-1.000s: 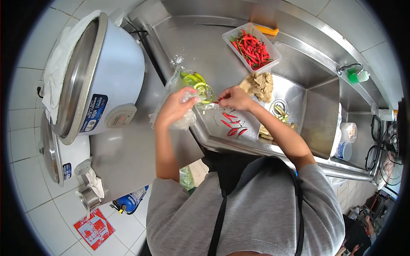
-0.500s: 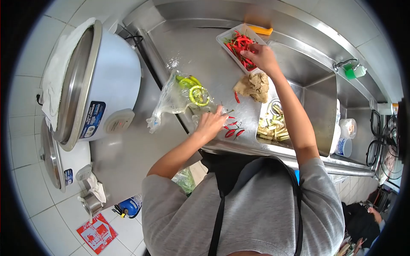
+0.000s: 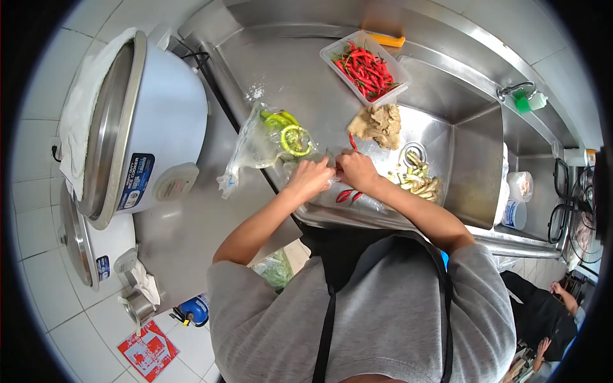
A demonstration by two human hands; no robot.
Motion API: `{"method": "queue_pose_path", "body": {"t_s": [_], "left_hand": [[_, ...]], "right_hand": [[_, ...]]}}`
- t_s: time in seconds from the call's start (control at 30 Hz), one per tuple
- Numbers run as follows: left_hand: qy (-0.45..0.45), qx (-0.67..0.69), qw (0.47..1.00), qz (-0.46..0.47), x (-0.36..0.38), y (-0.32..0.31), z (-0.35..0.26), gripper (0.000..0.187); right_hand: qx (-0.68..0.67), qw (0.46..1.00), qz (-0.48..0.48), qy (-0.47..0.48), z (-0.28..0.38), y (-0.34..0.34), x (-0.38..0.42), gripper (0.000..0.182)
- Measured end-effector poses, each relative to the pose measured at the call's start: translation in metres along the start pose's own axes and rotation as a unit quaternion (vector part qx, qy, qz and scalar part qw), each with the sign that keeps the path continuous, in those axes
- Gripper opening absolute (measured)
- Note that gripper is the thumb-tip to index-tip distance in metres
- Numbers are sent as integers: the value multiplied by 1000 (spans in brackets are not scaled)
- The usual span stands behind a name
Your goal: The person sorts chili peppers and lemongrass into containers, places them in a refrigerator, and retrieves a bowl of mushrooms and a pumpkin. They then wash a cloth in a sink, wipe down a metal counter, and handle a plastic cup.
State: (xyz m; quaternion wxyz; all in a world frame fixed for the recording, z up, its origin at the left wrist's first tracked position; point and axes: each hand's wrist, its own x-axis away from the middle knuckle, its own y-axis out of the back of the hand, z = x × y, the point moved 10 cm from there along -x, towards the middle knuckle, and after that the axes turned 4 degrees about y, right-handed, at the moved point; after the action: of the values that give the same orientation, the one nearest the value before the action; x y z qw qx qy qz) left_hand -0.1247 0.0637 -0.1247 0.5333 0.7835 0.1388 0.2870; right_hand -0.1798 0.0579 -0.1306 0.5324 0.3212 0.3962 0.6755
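My left hand [image 3: 311, 177] and my right hand [image 3: 357, 171] meet over the steel counter, fingertips pinched together and nearly touching. What they hold is hidden by the fingers. Red chili peppers [image 3: 345, 196] lie just below them on a piece of clear plastic, and another red chili [image 3: 352, 142] rests above my right hand. To the left, a clear plastic bag [image 3: 260, 148] contains long green peppers [image 3: 295, 140]. Farther back stands a plastic tub [image 3: 403, 79] full of red chilies [image 3: 367, 69].
Ginger root [image 3: 381, 126] sits beside the steel sink [image 3: 476, 150]. Cut pale stalk pieces [image 3: 418, 182] lie around the sink's drain. A large rice cooker [image 3: 169, 115] stands at left. An orange-yellow object [image 3: 387, 40] lies behind the tub. Another person [image 3: 543, 313] is at lower right.
My right hand has left the chili tub and come down and left to meet my left hand. Some chilies below are now covered by the hands. The other person has shifted.
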Motion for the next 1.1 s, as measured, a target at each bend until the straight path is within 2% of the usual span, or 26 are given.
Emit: {"method": "queue_pose_path", "body": {"t_s": [0.03,0.1,0.13,0.2,0.23,0.3,0.33,0.43,0.6,0.73,0.8,0.83,0.9,0.93,1.1], "left_hand": [[2,-9,1000,-13,3,5,0,25],[4,-16,999,-28,7,17,3,26],[20,44,998,-39,10,25,11,25],[51,145,986,-59,16,46,22,21],[51,146,986,-60,19,55,23,21],[69,205,974,-74,25,69,29,20],[70,204,973,-79,25,72,30,20],[55,199,975,-76,22,70,26,20],[52,193,979,-48,18,65,18,21],[60,190,977,-73,22,73,20,21],[69,198,976,-66,25,71,26,22],[77,204,974,-58,27,68,29,24],[82,202,974,-63,27,67,34,24],[87,201,974,-66,27,67,35,23],[100,220,968,-65,26,70,39,24]], "right_hand": [[3,1000,-3,-2,-5,4,-1,15],[-97,995,21,28,-12,7,0,13],[-97,995,21,27,-11,21,1,13],[-200,979,32,-40,-22,43,8,14],[-199,979,33,-41,-24,43,13,14],[-221,973,63,30,-10,40,28,18],[-178,979,37,96,-2,42,35,21],[-140,982,8,123,1,32,38,20],[-65,994,32,79,9,4,22,15],[-135,985,94,44,1,10,16,13],[-157,967,116,164,28,21,35,14],[-159,967,118,163,29,18,43,14],[-101,933,81,335,56,19,69,16],[-14,923,75,376,59,11,77,21],[18,916,110,385,57,-9,81,23]]}}
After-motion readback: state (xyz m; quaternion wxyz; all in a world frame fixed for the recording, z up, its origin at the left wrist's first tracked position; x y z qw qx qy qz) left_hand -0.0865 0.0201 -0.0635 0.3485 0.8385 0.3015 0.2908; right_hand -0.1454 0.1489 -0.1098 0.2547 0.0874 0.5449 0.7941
